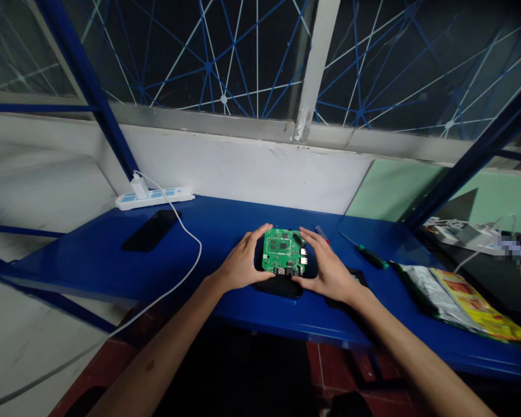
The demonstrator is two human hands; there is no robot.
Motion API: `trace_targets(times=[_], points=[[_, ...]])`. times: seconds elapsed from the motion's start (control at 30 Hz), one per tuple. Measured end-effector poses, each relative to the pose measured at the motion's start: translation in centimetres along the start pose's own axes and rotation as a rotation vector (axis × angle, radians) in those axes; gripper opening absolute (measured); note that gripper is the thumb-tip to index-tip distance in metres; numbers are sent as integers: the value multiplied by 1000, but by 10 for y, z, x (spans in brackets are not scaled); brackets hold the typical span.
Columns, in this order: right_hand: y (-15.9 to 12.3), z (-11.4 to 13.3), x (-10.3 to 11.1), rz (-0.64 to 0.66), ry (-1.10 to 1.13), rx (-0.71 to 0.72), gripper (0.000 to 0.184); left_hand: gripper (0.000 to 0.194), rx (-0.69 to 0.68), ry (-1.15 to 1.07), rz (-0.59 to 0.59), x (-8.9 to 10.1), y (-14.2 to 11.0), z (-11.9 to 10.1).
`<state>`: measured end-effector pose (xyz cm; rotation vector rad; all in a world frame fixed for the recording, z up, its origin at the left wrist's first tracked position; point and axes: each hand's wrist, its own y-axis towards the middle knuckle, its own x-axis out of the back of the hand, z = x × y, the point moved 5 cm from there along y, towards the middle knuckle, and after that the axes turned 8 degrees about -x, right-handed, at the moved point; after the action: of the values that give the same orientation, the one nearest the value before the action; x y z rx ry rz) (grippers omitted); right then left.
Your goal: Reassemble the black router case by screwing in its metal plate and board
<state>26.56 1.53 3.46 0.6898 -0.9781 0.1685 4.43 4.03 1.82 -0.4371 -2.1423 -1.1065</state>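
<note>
A small green circuit board (283, 250) sits in a black case (282, 285) on the blue table (226, 231), in the middle of the head view. My left hand (242, 263) grips the board's left edge, fingers curled round its top corner. My right hand (326, 265) holds the right edge, by the silver ports, thumb low near the case. Both hands close on the board from either side.
A green-handled screwdriver (367, 255) and a red-tipped tool (322, 234) lie just right of my hands. A black phone (151, 230) lies at left, near a white power strip (154, 197) with a cable (186, 231). Foil and yellow packets (458, 295) lie at right.
</note>
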Motion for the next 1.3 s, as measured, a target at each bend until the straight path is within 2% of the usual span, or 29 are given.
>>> trace_targets(times=[0.9, 1.1, 1.3], points=[[0, 1, 1, 2, -10, -1, 99, 118, -1, 46, 18, 4, 0, -5], [-1, -1, 1, -15, 9, -5, 100, 114, -56, 91, 43, 5, 3, -9], [-2, 5, 1, -36, 15, 14, 100, 119, -144, 165, 118, 6, 16, -24]])
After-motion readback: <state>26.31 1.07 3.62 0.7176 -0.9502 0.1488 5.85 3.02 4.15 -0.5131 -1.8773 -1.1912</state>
